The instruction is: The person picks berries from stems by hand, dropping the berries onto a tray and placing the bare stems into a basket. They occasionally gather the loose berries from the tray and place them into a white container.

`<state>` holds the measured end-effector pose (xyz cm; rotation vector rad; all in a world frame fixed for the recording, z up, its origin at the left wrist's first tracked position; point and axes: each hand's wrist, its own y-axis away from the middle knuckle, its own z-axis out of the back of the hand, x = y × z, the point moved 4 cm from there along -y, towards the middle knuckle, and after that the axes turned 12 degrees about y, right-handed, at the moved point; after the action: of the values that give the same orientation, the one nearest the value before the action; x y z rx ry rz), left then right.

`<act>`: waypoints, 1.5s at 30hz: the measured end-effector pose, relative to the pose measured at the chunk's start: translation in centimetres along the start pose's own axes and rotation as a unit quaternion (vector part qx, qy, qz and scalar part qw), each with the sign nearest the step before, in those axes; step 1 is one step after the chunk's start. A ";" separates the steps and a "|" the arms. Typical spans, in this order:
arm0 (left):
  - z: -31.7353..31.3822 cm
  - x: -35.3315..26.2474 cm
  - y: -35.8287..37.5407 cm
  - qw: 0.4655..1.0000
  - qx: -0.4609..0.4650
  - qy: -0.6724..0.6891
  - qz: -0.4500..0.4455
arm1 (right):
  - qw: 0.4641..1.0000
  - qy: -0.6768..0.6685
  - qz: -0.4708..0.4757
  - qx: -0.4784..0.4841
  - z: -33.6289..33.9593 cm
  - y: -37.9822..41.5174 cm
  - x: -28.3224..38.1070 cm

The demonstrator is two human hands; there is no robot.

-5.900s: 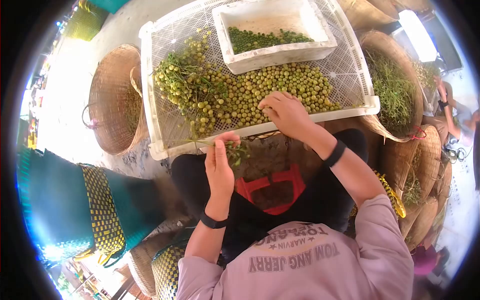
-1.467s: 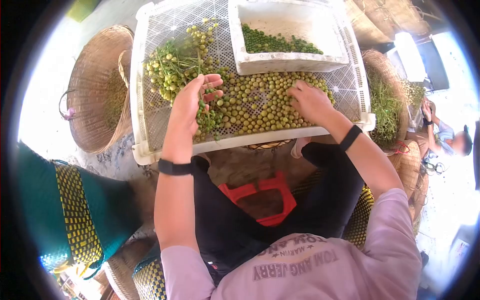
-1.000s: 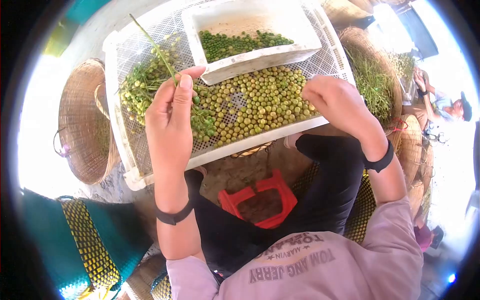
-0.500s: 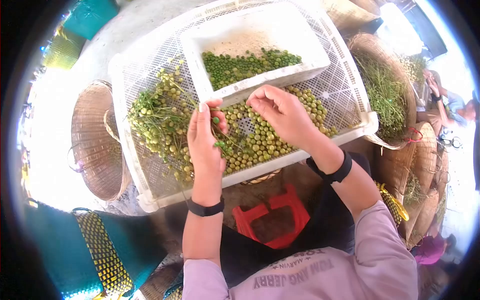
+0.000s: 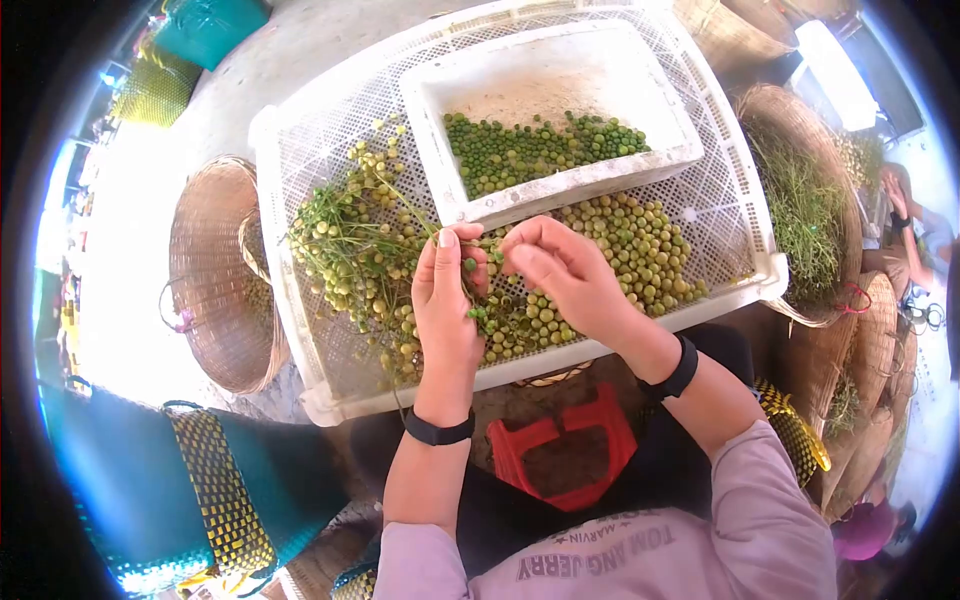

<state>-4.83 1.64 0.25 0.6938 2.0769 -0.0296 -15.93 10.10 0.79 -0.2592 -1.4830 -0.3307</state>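
My left hand point(image 5: 447, 310) is closed on a thin green stem point(image 5: 478, 316) bearing a few small green berries. Beside it, my right hand point(image 5: 580, 280) has thumb and forefinger pinched at a green berry point(image 5: 497, 256) near the stem's end; the fingers partly hide it. Both hands are over a white perforated plastic tray point(image 5: 335, 398). Loose yellow-green round berries point(image 5: 640, 240) lie on the tray below and right of my hands. Left of my left hand is a heap of stemmed berry bunches point(image 5: 345, 235). A white box point(image 5: 590, 183) on the tray holds smaller, darker green berries point(image 5: 540, 145).
A woven basket point(image 5: 210, 280) stands left of the tray. On the right, another basket point(image 5: 845, 250) is full of green stems point(image 5: 800, 200). Below the tray is a red plastic stool point(image 5: 565, 440). Another person's arm point(image 5: 905, 225) shows at the far right.
My right hand has come closer to my left hand, its fingertips now at the stem. The whole view has shifted, so the tray appears farther right.
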 end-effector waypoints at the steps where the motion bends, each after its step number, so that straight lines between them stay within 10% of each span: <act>1: 0.1 0.0 -0.1 1.000 0.005 -0.006 -0.008 | 0.997 -0.069 -0.017 0.006 -0.1 0.1 0.1; 26: 0.2 -0.8 0.1 0.996 0.016 -0.052 -0.063 | 0.987 -0.151 -0.028 -0.054 -1.4 -0.5 -0.6; 45: -0.2 -0.3 0.2 0.996 0.048 0.035 0.070 | 0.988 -0.147 -0.047 0.011 -1.4 -0.5 0.3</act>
<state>-4.79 1.75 0.63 0.9099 2.0990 -0.0257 -14.83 9.13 1.02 -0.2271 -1.7929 -0.3630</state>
